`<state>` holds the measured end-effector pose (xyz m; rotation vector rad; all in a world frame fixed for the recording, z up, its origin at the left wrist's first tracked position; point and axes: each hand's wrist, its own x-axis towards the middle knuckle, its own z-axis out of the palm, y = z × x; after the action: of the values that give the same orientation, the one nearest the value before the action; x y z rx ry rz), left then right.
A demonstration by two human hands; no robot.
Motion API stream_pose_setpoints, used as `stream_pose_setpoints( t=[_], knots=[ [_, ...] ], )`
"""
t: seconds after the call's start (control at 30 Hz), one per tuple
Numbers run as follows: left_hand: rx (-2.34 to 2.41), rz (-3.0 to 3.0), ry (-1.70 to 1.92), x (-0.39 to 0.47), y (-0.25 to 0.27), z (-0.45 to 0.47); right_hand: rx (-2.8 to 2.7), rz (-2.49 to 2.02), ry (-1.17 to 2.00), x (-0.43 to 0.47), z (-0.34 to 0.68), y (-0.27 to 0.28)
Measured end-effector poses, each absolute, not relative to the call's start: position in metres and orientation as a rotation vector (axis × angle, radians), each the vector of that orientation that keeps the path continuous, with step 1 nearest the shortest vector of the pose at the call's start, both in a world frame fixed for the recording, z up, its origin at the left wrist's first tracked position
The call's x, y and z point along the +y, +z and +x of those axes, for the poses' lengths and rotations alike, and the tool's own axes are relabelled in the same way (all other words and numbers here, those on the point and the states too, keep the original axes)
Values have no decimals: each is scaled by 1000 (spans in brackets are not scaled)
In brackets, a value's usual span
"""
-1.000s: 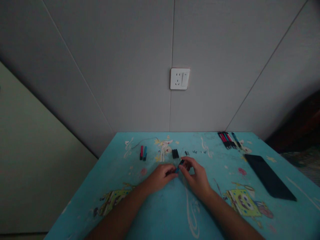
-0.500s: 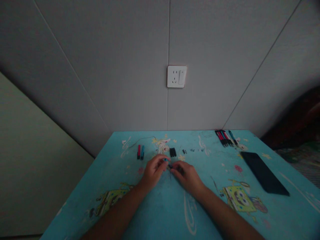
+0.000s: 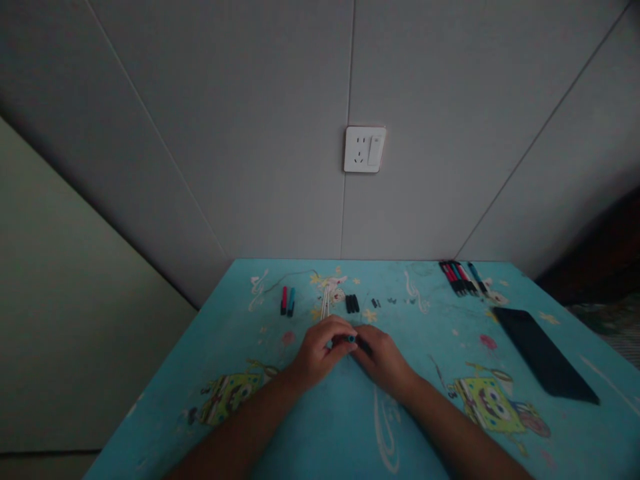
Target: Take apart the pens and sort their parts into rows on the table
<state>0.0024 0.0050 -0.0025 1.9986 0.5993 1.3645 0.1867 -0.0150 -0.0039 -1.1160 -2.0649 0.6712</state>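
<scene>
My left hand (image 3: 323,352) pinches a small blue tube, which looks like a pen barrel (image 3: 351,339), with its end facing me. My right hand (image 3: 381,355) is closed right beside it, fingertips close to the tube; what it holds is hidden. Beyond the hands lie a red pen barrel (image 3: 285,299) and a blue pen barrel (image 3: 291,302), both with black ends. Thin white sticks like pen refills (image 3: 326,299) lie just behind my left hand. Next to them are black sleeves like pen grips (image 3: 353,304) and a row of tiny dark parts (image 3: 376,303).
Several pens (image 3: 460,278) lie side by side at the back right of the blue patterned table (image 3: 320,427). A flat dark rectangular object (image 3: 545,353) rests on the right. A wall with a socket (image 3: 365,149) stands behind the table.
My hands have come closer together, and the blue tube has turned so its end faces me. The thin dark piece that hung below the fingers no longer shows. The view has shifted slightly.
</scene>
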Motion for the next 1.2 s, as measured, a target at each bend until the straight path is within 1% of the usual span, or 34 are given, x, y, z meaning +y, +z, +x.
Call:
stream_pose_setpoints(
  t=[0.4, 0.87, 1.0, 1.2],
  knots=[
    [554, 2029, 1411, 3, 0, 1, -2071, -1097, 697, -15, 188, -4],
    [527, 2062, 1419, -2, 3, 1, -2078, -1042, 651, -16, 189, -1],
    [645, 2056, 1422, -2, 4, 0, -2074, -1054, 637, -17, 188, 3],
    [957, 1868, 1484, 13, 7, -9, -2073, -1153, 587, -19, 187, 5]
  ],
)
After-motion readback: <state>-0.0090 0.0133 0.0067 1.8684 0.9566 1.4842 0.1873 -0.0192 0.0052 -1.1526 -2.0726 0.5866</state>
